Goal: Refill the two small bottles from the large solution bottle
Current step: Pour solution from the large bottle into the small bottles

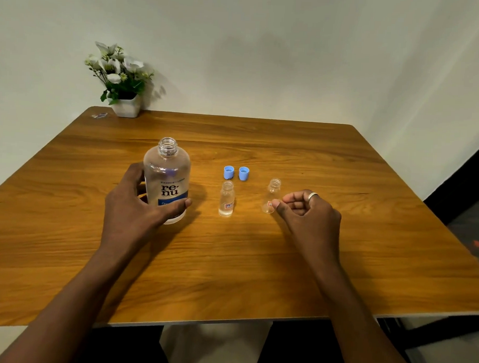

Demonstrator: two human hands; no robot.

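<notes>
Wooden table [257,269]: left hand [131,202] wrapped round uncapped large bottle [166,173]. right hand [308,213] curled, thumb at tilted small bottle [272,192], can't tell if gripping. blue caps [229,172] off nearby.

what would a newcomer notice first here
The uncapped large bottle stands left of centre on the table, gripped by the left hand. To its right stand a small bottle holding a little liquid and a second small bottle at the thumb of the curled right hand. Two blue caps sit just behind them.
</notes>
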